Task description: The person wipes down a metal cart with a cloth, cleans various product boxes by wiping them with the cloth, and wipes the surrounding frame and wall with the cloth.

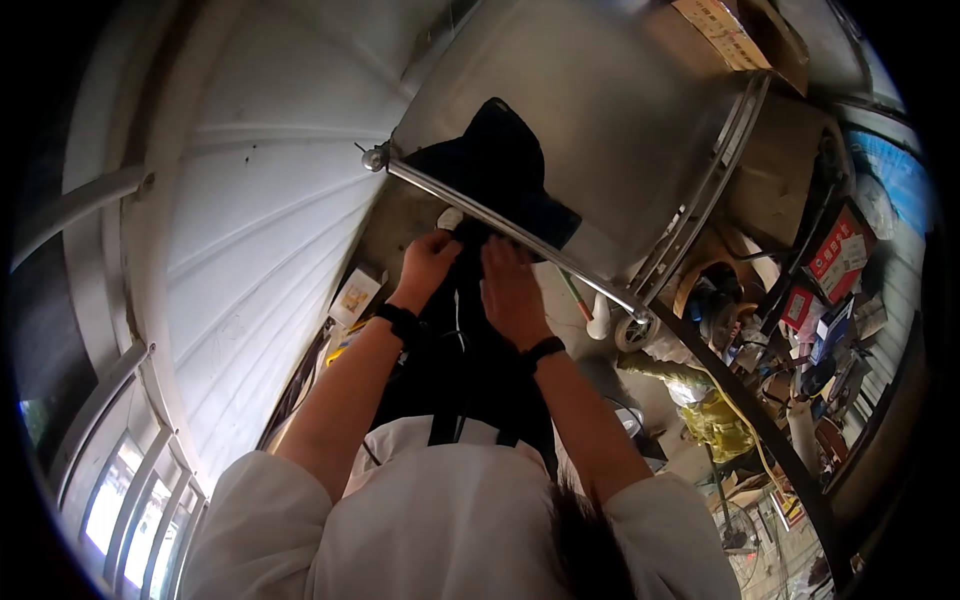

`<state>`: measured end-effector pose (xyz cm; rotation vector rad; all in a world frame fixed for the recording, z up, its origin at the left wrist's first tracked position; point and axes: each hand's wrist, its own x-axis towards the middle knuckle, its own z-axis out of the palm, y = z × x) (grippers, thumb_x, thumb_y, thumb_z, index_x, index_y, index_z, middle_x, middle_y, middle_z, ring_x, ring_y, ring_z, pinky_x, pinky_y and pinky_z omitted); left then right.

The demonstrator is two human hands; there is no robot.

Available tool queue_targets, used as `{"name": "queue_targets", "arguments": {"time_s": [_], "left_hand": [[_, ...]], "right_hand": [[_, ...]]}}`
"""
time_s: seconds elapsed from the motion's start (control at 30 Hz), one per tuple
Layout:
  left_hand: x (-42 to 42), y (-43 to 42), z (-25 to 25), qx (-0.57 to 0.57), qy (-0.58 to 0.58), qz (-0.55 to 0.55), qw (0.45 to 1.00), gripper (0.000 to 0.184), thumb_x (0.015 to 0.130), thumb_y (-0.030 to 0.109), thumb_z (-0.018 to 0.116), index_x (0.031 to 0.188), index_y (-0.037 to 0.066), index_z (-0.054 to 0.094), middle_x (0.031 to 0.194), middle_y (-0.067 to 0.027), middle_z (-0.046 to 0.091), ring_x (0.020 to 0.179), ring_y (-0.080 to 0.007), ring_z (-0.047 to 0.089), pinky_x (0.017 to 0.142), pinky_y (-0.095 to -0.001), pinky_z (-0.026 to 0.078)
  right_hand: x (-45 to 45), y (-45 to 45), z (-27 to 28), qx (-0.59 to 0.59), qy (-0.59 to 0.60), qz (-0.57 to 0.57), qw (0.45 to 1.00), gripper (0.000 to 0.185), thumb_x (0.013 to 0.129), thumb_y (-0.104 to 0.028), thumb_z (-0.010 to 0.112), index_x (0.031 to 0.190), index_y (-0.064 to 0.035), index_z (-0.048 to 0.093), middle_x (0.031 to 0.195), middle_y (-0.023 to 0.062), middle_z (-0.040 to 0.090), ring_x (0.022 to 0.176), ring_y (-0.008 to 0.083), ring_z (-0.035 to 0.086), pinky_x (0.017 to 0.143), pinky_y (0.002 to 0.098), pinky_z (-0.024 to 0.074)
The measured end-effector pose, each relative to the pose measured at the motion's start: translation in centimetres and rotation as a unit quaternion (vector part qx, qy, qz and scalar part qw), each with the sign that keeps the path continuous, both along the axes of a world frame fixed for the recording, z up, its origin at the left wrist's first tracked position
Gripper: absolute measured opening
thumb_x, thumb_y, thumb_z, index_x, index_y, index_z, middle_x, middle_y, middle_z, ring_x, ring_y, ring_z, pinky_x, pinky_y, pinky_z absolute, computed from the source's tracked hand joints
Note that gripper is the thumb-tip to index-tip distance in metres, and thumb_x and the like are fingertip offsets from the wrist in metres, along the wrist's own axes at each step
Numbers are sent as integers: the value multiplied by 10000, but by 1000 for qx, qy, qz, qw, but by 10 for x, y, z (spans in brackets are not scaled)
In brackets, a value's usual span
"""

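A dark cloth [490,165] lies over the near edge of a metal-framed table, part of it hanging down in front of me. At its hanging part, my left hand [430,265] has its fingers curled and pinched on the fabric. My right hand [512,285] rests just to the right against the dark fabric, its fingers stretched out and fairly flat. Where the hanging cloth ends and my black clothing begins is hard to make out. Both wrists carry dark bands.
The grey tabletop [620,120] has a metal rail [520,235] along its near edge. A cardboard box [740,40] stands at the far right. Cluttered boxes and a yellow bag [720,425] lie lower right. A white corrugated wall [260,220] rises at left, near a small box [355,297].
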<state>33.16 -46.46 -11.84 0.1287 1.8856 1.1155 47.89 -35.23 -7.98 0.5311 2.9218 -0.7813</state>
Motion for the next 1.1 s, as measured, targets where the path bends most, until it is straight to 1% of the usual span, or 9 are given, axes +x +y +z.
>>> {"name": "queue_targets", "arguments": {"time_s": [0.07, 0.27, 0.47, 0.57, 0.77, 0.87, 0.9, 1.0, 1.1], "left_hand": [[-9, -5, 2, -2, -6, 3, 1000, 250, 839, 212, 665, 879, -34, 657, 737, -87, 670, 681, -141, 624, 625, -290, 476], [-25, -21, 3, -30, -22, -16, 999, 258, 839, 209, 665, 922, -35, 675, 753, -81, 678, 689, -131, 623, 630, -279, 475], [-69, -39, 2, -32, 0, 40, 999, 192, 866, 168, 613, 892, -13, 669, 754, -52, 650, 715, -119, 597, 653, -258, 454], [-80, -38, 19, -23, 0, 22, 999, 169, 892, 140, 570, 843, 1, 652, 748, -25, 620, 741, -121, 574, 704, -251, 441], [-55, -16, 37, -107, 17, -88, 990, 188, 878, 163, 600, 854, -17, 649, 728, -30, 618, 704, -125, 568, 689, -267, 456], [-31, -12, 34, -6, 35, -75, 997, 225, 821, 200, 667, 812, -25, 649, 684, -64, 634, 642, -126, 588, 597, -296, 460], [-26, -1, 51, -87, 9, -93, 992, 244, 800, 205, 676, 783, -36, 637, 664, -104, 626, 644, -144, 601, 593, -302, 460], [-9, -3, 49, -42, 79, -262, 961, 240, 786, 214, 673, 785, -23, 637, 654, -123, 603, 641, -166, 612, 600, -308, 460], [6, 9, 58, -17, -5, -303, 953, 225, 814, 185, 670, 778, -31, 620, 666, -98, 600, 638, -141, 593, 619, -296, 461]], "right_hand": [[-1, 6, -10, 104, -48, -31, 993, 609, 891, -273, 554, 1376, 58, 392, 1442, 262, 341, 1370, 407, 294, 1127, 556, 237], [-67, -3, -8, 104, -26, -175, 979, 719, 854, -379, 585, 1404, 31, 371, 1448, 337, 295, 1352, 503, 272, 1105, 612, 201], [-134, -11, -34, 49, 86, -99, 990, 678, 817, -300, 626, 1404, -40, 409, 1467, 280, 313, 1371, 450, 277, 1125, 585, 201], [-145, -6, -28, 67, 96, -63, 991, 530, 862, -186, 525, 1372, -62, 452, 1448, 218, 377, 1374, 378, 320, 1151, 499, 215], [-108, 14, -35, 67, 128, 48, 988, 504, 866, -74, 490, 1368, -61, 448, 1454, 152, 403, 1370, 306, 355, 1144, 430, 275], [-82, 17, -24, 39, 131, 53, 989, 466, 860, -72, 495, 1325, -58, 488, 1432, 143, 427, 1339, 296, 395, 1124, 417, 305], [-68, 16, -23, 20, 112, 49, 992, 456, 857, -68, 494, 1313, -60, 499, 1416, 144, 440, 1320, 296, 414, 1105, 419, 327], [-11, 14, -19, -13, 72, 37, 997, 446, 845, -74, 512, 1291, -61, 515, 1352, 139, 491, 1249, 295, 474, 1048, 417, 384], [40, 21, 5, -30, 48, 6, 998, 447, 840, -105, 568, 1282, -60, 515, 1250, 127, 558, 1145, 304, 540, 970, 402, 436]]}}
